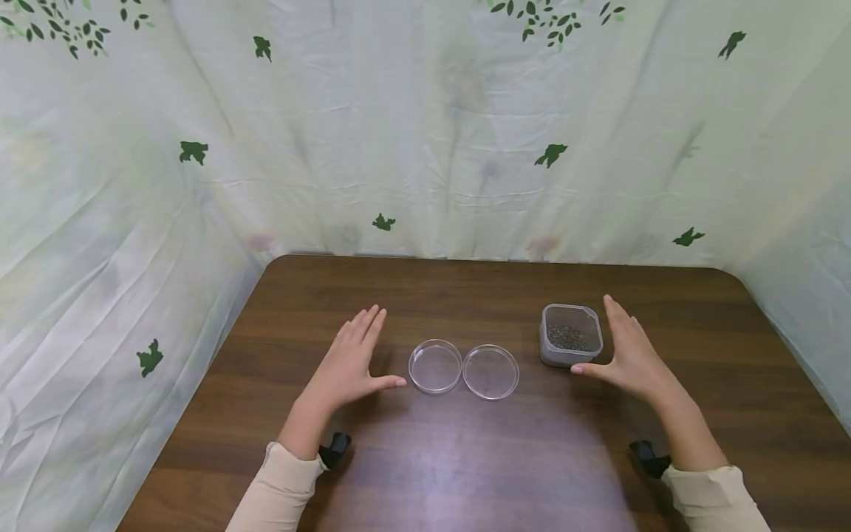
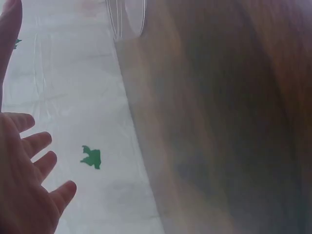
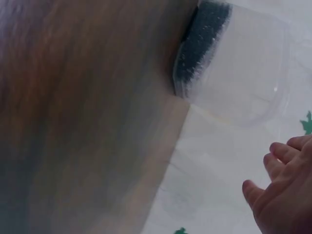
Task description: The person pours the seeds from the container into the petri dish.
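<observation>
Two shallow, clear round dishes stand side by side mid-table, a left dish [image 1: 435,367] and a right dish [image 1: 491,372]. To their left is my left hand [image 1: 349,362], fingers straight, thumb spread toward the left dish and nothing in its grasp. A clear square plastic tub [image 1: 570,336] with small dark grains [image 1: 566,338] in its bottom stands farther right. Beside it my right hand [image 1: 631,358] is spread, its thumb tip overlapping the tub's near corner in the head view. In the right wrist view the grains [image 3: 202,41] fill only the tub's lower part.
The brown wooden table [image 1: 465,465] has rounded far corners. A pale curtain [image 1: 425,148] with green bird and leaf prints hangs behind it and along both sides. Dark straps with camera mounts sit at both wrists, next to cream sleeves [image 1: 279,484].
</observation>
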`<state>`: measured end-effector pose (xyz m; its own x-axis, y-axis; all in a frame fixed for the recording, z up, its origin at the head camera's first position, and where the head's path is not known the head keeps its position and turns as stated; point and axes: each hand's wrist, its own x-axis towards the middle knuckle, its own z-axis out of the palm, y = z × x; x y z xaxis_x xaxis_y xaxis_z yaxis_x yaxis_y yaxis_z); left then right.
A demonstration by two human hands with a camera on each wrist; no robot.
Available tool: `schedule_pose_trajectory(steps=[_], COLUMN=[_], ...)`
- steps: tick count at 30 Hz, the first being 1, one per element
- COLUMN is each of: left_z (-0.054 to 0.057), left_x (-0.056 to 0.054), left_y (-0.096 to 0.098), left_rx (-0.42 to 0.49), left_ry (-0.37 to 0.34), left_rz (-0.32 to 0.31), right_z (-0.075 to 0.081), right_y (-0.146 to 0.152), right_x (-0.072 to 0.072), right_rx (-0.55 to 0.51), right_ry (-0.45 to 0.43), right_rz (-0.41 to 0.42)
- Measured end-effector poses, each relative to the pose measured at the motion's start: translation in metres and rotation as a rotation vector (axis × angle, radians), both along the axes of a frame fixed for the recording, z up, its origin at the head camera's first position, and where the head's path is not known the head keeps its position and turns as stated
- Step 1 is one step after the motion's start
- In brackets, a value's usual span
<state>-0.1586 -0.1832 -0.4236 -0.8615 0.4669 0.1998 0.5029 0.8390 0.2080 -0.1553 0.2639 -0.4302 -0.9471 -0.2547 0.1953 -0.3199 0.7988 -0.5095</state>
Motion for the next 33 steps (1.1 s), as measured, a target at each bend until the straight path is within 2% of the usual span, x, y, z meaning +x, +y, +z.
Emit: schedule_pose_trajectory(steps=[7,17,21,33], left_z=[-0.009,-0.025,-0.030,-0.046], left_x=[0.000,0.003,0.005,0.002], left_y=[0.011,0.023,0.027,0.037], left_rx=[0.103,0.187,0.205,0.331], left_ry=[-0.045,-0.082,-0.121,-0.274], left_rz=[0.004,0.009,0.013,0.021], right_z=[-0.013,-0.024,-0.029,-0.046], right_y=[-0.002,-0.004,-0.002,-0.002], right_x=[-0.005,-0.006,-0.006,-0.008], right_rx=[-0.131,-0.191,-0.213,-0.378], right_ry=[-0.078,-0.127,-0.149,-0.178], right_rz=[-0.034,-0.096,-0.104,-0.110])
